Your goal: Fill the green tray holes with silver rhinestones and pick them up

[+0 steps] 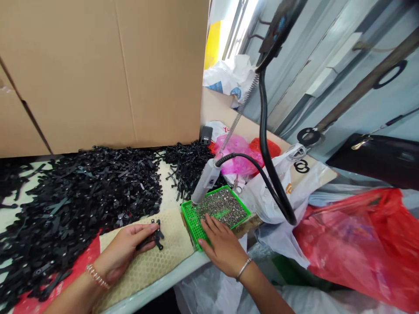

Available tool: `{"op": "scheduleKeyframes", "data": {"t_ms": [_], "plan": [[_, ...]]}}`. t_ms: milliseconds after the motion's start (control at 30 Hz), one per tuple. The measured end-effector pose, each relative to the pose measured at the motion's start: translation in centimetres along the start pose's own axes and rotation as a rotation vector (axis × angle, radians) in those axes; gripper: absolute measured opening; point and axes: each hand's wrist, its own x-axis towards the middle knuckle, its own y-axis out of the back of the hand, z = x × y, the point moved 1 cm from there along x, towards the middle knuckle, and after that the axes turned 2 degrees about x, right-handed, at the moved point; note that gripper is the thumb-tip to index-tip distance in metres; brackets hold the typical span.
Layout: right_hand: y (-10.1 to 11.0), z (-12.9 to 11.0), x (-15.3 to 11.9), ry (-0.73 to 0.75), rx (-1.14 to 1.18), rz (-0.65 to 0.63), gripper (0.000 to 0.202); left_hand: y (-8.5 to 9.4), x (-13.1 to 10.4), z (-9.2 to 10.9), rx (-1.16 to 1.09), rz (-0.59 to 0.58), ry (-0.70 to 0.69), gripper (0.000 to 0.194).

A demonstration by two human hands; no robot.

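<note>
My left hand [132, 244] is closed round several small black parts [159, 235], which stick out past the thumb and fingers above a beige textured mat [163, 264]. My right hand [218, 244] lies with fingers spread on the near side of a green tray [244, 206]. Small metal pieces [225, 203] cover much of that tray. Over the tray's back left corner hangs a grey electric screwdriver [205, 181], tip down, on a coil spring and a black cable. What lies under my right fingers is hidden.
A large heap of black parts [104, 187] spreads over the left of the table, with a smaller heap [191, 163] behind the tray. Cardboard [157, 69] stands at the back. Plastic bags [360, 244] and a black purse [379, 157] are on the right.
</note>
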Motion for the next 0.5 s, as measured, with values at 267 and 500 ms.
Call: {"op": "scheduleKeyframes", "data": {"t_ms": [267, 500], "plan": [[0.4, 2.4, -1.1, -0.125, -0.035, 0.004, 0.066, 0.0, 0.0, 0.0, 0.007, -0.018, -0.013, 0.054], [-0.2, 0.9, 0.2, 0.009, 0.046, 0.013, 0.064, 0.0, -0.2, -0.1, 0.041, 0.029, -0.035, 0.053]]}}
